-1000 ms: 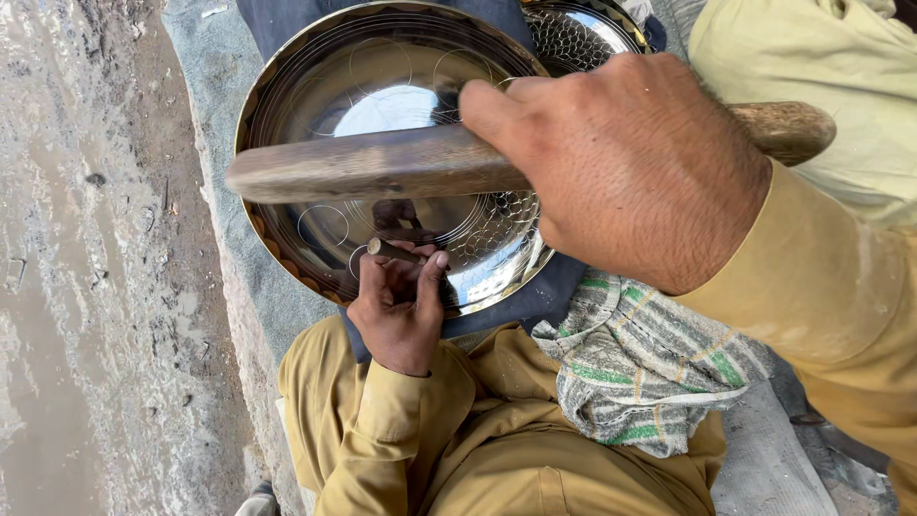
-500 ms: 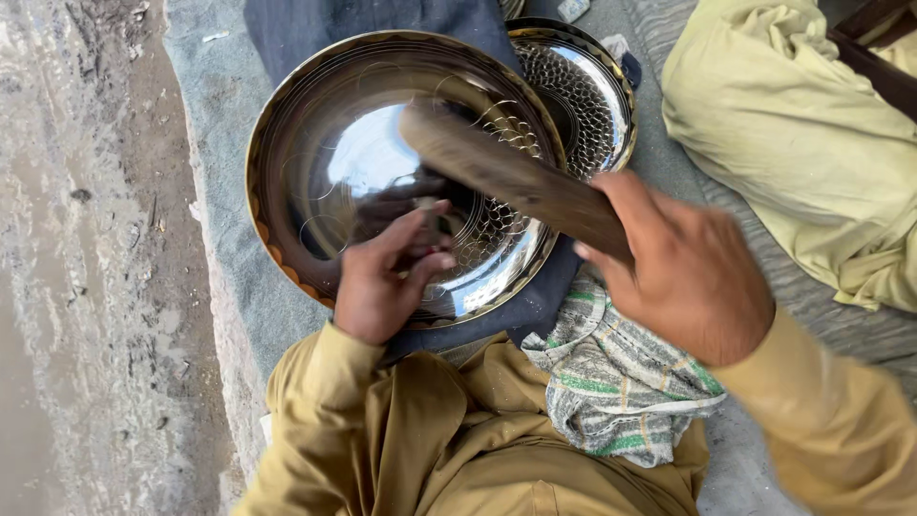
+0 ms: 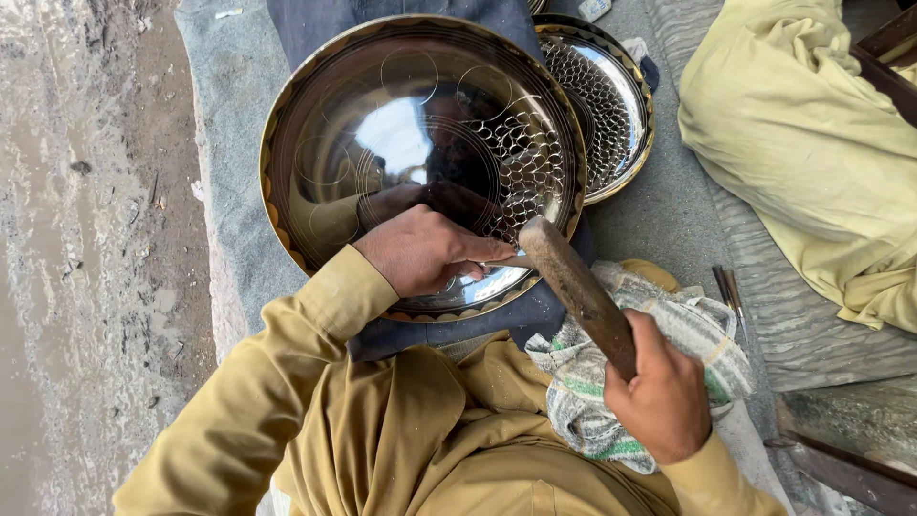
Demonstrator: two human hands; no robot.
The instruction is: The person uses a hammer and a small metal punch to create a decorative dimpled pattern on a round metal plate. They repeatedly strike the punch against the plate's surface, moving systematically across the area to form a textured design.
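**Mallet head meets punch over the big engraved dish**

The grey mat (image 3: 659,215) under your work fills most of the view, with wet, muddy ground (image 3: 86,258) running down the 9 o'clock side. At 2 o'clock lies a heap of pale yellow cloth (image 3: 812,162), well apart from your hands.

Your large polished metal dish (image 3: 382,124) sits at the centre toward 12 o'clock, resting on a dark blue cloth (image 3: 449,330). Its face carries scribed circles, and a scale-like pattern is cut in on its 3 o'clock half. Just behind it at 1 o'clock, partly tucked under its rim, is a second, smaller dish (image 3: 611,105) covered with the same scale pattern.

Across your lap at 5 o'clock lies a green-and-white checked rag (image 3: 688,334).

Your left hand (image 3: 420,253) rests on the dish's lower edge at 6 o'clock, fingers curled together and pinching a thin metal punch (image 3: 511,260) that pokes out toward 3 o'clock. You cannot tell from here exactly where its tip meets the metal.

Your right hand (image 3: 659,392), at 5 o'clock, is wrapped tight around the handle of a wooden mallet (image 3: 578,287), all fingers closed on it. The mallet slants up toward 11 o'clock, and its rounded head touches the punch's outer end.

On the mat at 3 o'clock, near the rag, lie two small metal tools (image 3: 728,291) side by side.
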